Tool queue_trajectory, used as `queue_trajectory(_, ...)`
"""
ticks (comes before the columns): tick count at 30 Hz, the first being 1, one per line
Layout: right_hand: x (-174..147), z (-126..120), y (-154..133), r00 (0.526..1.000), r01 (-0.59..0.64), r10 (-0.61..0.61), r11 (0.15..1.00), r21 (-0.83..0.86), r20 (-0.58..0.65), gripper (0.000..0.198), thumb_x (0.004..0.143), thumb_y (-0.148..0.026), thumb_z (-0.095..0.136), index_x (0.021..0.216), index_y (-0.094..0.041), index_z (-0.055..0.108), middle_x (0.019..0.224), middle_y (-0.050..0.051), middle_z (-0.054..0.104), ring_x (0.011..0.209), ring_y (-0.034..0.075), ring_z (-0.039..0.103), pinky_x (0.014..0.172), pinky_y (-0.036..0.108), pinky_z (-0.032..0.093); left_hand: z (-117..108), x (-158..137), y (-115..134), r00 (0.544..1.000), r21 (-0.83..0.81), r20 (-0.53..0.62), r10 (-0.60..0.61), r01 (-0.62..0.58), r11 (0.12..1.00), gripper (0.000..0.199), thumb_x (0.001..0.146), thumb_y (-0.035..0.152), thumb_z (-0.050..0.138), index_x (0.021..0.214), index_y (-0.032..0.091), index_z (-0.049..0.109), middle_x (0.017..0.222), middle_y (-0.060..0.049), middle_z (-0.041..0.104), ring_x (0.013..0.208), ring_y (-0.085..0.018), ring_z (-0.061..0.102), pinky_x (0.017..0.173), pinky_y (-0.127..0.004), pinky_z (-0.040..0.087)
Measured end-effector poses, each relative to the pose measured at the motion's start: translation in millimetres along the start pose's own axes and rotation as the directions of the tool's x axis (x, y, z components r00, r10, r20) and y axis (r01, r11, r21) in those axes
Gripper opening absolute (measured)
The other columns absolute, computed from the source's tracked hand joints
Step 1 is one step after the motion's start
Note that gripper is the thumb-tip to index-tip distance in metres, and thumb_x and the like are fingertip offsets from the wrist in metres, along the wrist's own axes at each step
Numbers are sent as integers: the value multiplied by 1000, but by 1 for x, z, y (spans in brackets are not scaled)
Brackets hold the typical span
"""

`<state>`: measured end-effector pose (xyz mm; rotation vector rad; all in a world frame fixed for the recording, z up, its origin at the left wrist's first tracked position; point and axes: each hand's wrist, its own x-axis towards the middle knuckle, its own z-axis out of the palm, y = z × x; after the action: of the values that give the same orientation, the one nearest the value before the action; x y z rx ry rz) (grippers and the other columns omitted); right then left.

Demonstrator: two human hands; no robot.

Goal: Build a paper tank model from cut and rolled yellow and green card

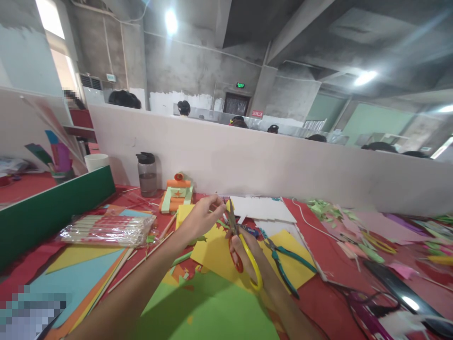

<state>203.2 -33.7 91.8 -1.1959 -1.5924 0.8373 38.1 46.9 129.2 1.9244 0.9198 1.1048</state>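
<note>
My right hand [247, 248] is closed round the handles of a pair of scissors [255, 269], one loop yellow and the other red. Their blades point up and away, slightly parted. Just left of the blades, my left hand [207, 215] pinches a small yellow piece of paper [230, 206], which meets the blades. Under both hands lie yellow sheets [212, 252] with scraps on them, and nearer to me a green sheet [208, 307]. Pliers with teal handles [283, 269] rest on yellow paper right of my right hand.
Behind my left hand stand an orange and pale green paper model [178, 194] and a water bottle [146, 174]. Wrapped sticks [106, 230] lie left. White boards [262, 208], green scraps [325, 211] and a dark phone-like slab [406, 293] lie right. A white partition [247, 160] bounds the back.
</note>
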Motion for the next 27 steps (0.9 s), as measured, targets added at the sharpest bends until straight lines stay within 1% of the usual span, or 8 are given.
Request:
queue_trajectory(3, -1, 3, -4, 1000, -7, 7, 1000, 14, 4, 48, 92, -68, 46, 96, -22, 60, 60, -4, 46, 46, 13, 41, 46, 24, 36, 1, 0, 1, 1000, 3, 4, -13, 13, 1000, 27, 93, 42, 49, 84, 18, 59, 84, -4, 65, 80, -18, 62, 66, -26, 47)
queue_trajectory(6, -2, 3, -9, 1000, -5, 5, 1000, -5, -26, 47, 91, -68, 48, 94, -22, 60, 62, -3, 49, 48, 13, 44, 48, 25, 39, 2, -1, 2, 1000, 6, 4, -22, 22, 1000, 25, 92, 40, 50, 84, 18, 59, 83, -4, 65, 77, -17, 61, 63, -25, 45)
queue_trajectory(9, -3, 3, -12, 999, -5, 4, 1000, -17, -39, 46, 88, -68, 53, 93, -23, 60, 61, -3, 50, 50, 14, 46, 50, 25, 39, 2, -1, 1, 1000, 2, 5, -21, 21, 1000, 23, 91, 39, 50, 85, 18, 59, 83, -3, 64, 76, -17, 60, 61, -25, 44)
queue_trajectory(14, 0, 3, -4, 1000, -21, 21, 1000, -3, -18, 48, 91, -67, 47, 95, -21, 60, 59, -4, 49, 47, 13, 45, 47, 24, 37, 3, -1, 0, 1000, 14, -2, -14, 14, 1000, 22, 91, 37, 50, 83, 18, 59, 82, -3, 63, 75, -16, 59, 61, -24, 43)
queue_trajectory(18, 3, 2, 2, 999, -30, 30, 1000, -2, -14, 50, 89, -69, 50, 97, -21, 60, 57, -5, 48, 44, 12, 43, 44, 24, 36, 3, -1, 0, 1000, 4, 1, -12, 12, 1000, 23, 91, 37, 50, 82, 18, 58, 82, -3, 63, 75, -16, 58, 61, -24, 43)
queue_trajectory(21, 2, 3, 0, 999, -26, 25, 1000, -13, -27, 50, 92, -68, 46, 98, -21, 60, 59, -4, 48, 45, 12, 44, 46, 24, 37, 3, -1, 0, 1000, -8, 5, -12, 12, 1000, 22, 91, 37, 50, 82, 18, 57, 82, -3, 63, 75, -16, 58, 61, -24, 43)
queue_trajectory(23, 0, 3, -4, 999, -28, 27, 1000, -10, -31, 50, 91, -69, 44, 97, -21, 60, 59, -4, 47, 44, 11, 42, 45, 23, 36, 3, 0, 0, 1000, -8, 4, -13, 13, 1000, 22, 91, 37, 49, 82, 18, 57, 81, -2, 62, 75, -16, 58, 61, -24, 43)
queue_trajectory(27, -3, 5, -9, 998, -15, 16, 1000, 14, -60, 48, 87, -69, 53, 95, -22, 61, 59, -5, 44, 44, 11, 38, 46, 24, 36, 4, 1, -3, 1000, -14, -1, -5, 5, 1000, 23, 90, 38, 49, 82, 18, 57, 80, -2, 62, 74, -16, 59, 61, -24, 44)
